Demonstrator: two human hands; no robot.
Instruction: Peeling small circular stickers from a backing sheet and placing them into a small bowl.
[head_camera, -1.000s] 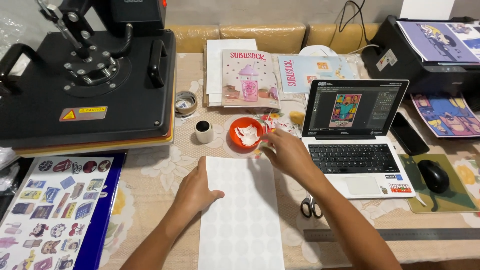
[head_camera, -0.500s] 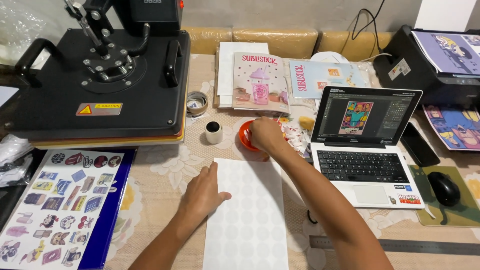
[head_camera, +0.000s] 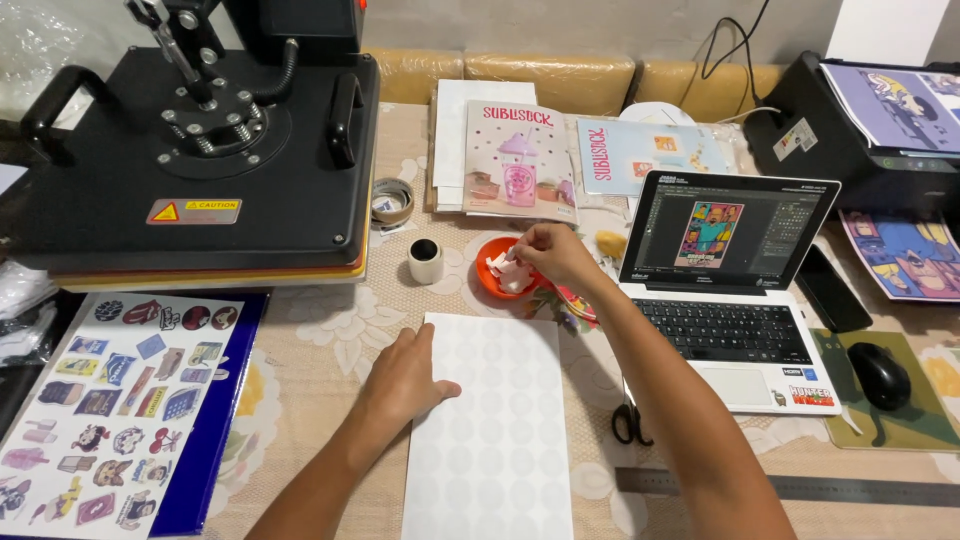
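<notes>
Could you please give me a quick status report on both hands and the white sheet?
Left hand flat on white sheet. Right hand over orange bowl, pinching a white piece. Nothing blocking.

I worked in a small home print workshop. A black heat press (head_camera: 200, 150), an open laptop (head_camera: 735, 270), a printer (head_camera: 870, 140) and a sticker sheet (head_camera: 110, 400) crowded my table (head_camera: 330, 330).

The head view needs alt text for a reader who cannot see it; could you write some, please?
A person's right hand reaches into a small orange bowl of white pieces while the left hand presses flat on a white sheet. A heat press and open laptop flank them.
</notes>
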